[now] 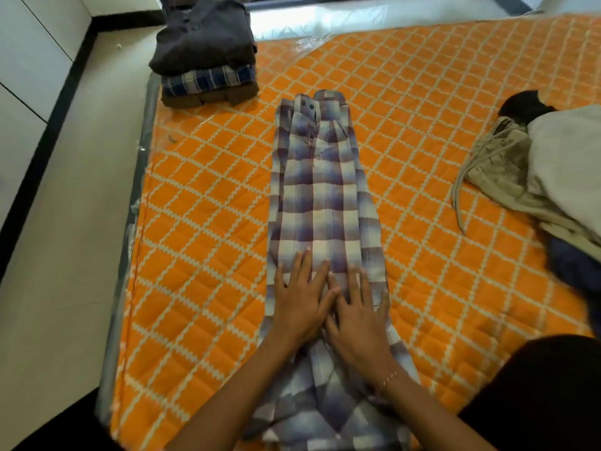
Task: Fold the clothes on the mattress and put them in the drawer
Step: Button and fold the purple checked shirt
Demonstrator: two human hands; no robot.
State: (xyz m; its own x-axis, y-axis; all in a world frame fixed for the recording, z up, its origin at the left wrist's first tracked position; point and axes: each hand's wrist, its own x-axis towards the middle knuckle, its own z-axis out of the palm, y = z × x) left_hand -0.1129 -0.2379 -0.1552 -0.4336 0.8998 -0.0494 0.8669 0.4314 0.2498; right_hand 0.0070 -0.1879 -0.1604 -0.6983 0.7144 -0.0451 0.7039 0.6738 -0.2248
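Note:
A purple-and-white checked shirt (322, 196) lies folded into a long narrow strip down the middle of the orange quilted mattress (201, 203), collar at the far end. My left hand (300, 297) and my right hand (356, 310) press flat on its near part, side by side, fingers straight and spread. A stack of folded clothes (206, 53) sits at the mattress's far left corner, a dark grey shirt on top. A heap of unfolded clothes (533, 170), beige, black and navy, lies at the right edge.
A pale tiled floor (74, 190) runs along the left of the mattress, bordered by white panels (26, 60) with a black strip. Clear plastic wrap shows at the mattress's far end. No drawer is in view.

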